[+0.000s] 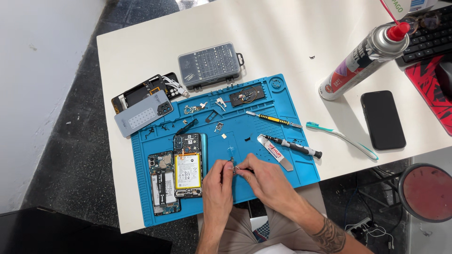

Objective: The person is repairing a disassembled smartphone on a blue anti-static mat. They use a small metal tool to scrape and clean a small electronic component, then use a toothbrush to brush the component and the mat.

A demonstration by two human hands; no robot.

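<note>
Hands meet over the blue mat point(282, 136): left hand point(217, 181) pinches a small part point(231, 165) (too small to identify), right hand point(263, 176) grips tweezers point(241, 170) against it, just right of the opened phone point(188, 165).

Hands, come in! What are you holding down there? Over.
Left hand pinching small phone part over blue mat. Right hand pinching thin tool against it. Opened phone just beside, clear.

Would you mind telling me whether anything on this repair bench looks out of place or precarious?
Mostly orderly. The spray can lies tilted on the white table, its red nozzle end propped on the keyboard, so it might roll. Loose screws and small parts are scattered on the blue mat.
</note>
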